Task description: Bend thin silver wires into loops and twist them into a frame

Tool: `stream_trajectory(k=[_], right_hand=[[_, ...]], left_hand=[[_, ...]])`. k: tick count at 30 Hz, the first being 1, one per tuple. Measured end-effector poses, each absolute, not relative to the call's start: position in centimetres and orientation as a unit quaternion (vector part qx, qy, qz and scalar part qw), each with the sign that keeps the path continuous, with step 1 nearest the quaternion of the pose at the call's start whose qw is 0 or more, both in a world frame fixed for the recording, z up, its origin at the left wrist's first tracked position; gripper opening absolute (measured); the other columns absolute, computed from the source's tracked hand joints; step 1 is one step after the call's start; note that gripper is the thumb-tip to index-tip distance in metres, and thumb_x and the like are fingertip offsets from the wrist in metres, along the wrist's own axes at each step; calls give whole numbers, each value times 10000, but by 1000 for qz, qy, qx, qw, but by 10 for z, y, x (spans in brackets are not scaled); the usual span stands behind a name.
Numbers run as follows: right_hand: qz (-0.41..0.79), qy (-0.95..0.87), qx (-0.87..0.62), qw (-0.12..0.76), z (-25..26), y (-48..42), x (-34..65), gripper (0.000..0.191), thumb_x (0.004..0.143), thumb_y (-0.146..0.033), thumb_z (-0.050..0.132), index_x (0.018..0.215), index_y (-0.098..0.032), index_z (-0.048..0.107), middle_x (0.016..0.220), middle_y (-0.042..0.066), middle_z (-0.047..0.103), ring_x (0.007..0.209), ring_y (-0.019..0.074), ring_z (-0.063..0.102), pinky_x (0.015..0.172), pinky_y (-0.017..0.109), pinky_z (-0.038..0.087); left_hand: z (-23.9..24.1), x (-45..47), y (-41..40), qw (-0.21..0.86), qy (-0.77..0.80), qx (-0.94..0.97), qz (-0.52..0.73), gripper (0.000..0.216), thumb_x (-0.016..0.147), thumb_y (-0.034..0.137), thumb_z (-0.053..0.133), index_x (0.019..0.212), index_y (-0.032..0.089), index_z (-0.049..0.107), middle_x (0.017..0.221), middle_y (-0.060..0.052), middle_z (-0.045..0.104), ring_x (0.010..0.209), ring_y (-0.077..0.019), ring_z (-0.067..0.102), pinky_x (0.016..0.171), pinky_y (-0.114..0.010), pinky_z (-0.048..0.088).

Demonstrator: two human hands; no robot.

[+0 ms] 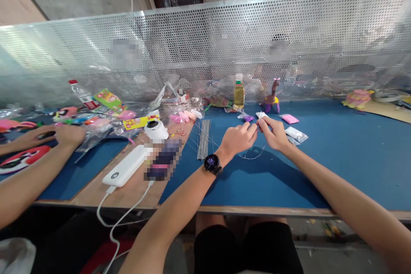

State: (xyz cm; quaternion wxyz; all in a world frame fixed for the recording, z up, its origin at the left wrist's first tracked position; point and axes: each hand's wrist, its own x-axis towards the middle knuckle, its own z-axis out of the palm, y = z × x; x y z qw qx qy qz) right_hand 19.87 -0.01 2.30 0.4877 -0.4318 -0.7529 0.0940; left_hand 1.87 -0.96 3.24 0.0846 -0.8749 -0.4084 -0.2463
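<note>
My left hand [239,139], with a black watch [212,163] on its wrist, is closed in a pinch above the blue table mat. Close beside it, my right hand [272,133] pinches too, and the fingertips of both nearly meet around a thin wire. The fingers mostly hide what is between them. A curved length of thin wire [253,157] shows just below the hands. Left of them lies a bundle of straight grey wires [203,139]. Small packets surround the fingertips: a purple one [248,118], a pink one [290,118] and a white one [296,134].
Behind stand a bottle of yellow liquid [239,94] and a long-necked clay figure [272,98] before a perforated metal screen [192,51]. A power bank [126,166], a phone [163,159] and a white camera [156,130] lie left. Another person's arms [38,158] work at far left.
</note>
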Motion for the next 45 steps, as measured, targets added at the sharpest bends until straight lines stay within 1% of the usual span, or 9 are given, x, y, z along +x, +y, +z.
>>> stream_trajectory(k=[4,9,12,26,30,33,36,40,45], right_hand=[[14,-755,-415,508,22,0,198,424,1042,-482,429,766,-201,587,640,19,582,599,161,494,642,311,359],[-37,-766,-395,505,21,3,198,440,1047,-384,443,644,-208,424,533,-32,427,510,123,389,632,317,314],[-24,-766,-399,503,20,2,197,457,1047,-382,438,629,-211,369,531,-36,382,510,120,366,609,317,286],[74,-743,-439,499,25,-4,192,521,1028,-527,415,620,-207,368,548,-25,365,544,121,360,558,305,249],[99,-732,-441,509,25,-5,191,536,1017,-560,425,623,-198,447,557,-14,420,560,128,374,563,301,272],[124,-722,-441,518,25,-5,189,540,1000,-578,455,635,-186,523,570,-7,451,575,133,394,569,297,290],[149,-716,-437,524,24,-4,188,534,982,-585,491,634,-184,546,558,-20,404,570,129,368,560,295,275],[212,-707,-430,520,23,0,189,541,961,-621,521,640,-187,560,543,-39,359,548,117,319,537,292,249],[309,-697,-408,502,19,7,191,540,924,-660,564,646,-198,547,524,-42,402,522,113,337,506,282,258]], left_hand=[[32,20,-12,159,-396,-872,-238,389,1065,310,343,1135,163,696,955,-118,710,792,-205,700,627,-272,466],[31,21,-12,204,-386,-866,-242,377,1067,301,350,1102,171,702,897,-95,707,745,-196,703,565,-269,435],[30,21,-11,213,-382,-865,-247,375,1066,294,352,1099,172,705,887,-91,707,730,-197,700,550,-274,423],[30,19,-12,145,-372,-872,-284,319,1038,258,404,994,138,697,871,-117,698,708,-185,668,585,-268,411],[27,17,-9,46,-370,-857,-355,253,1015,258,461,1017,153,691,900,-100,704,719,-181,643,615,-272,424],[24,13,-3,-103,-328,-837,-425,171,982,250,539,998,161,684,830,-60,689,706,-159,608,657,-264,455],[21,10,4,-231,-303,-802,-460,158,964,277,582,952,156,683,885,-64,711,755,-157,631,679,-256,490],[20,9,8,-364,-281,-768,-445,201,960,333,596,913,147,656,870,-47,688,602,-103,601,589,-233,496],[22,7,9,-435,-294,-743,-416,209,932,358,627,925,149,627,844,-34,657,511,-85,594,410,-183,407]])
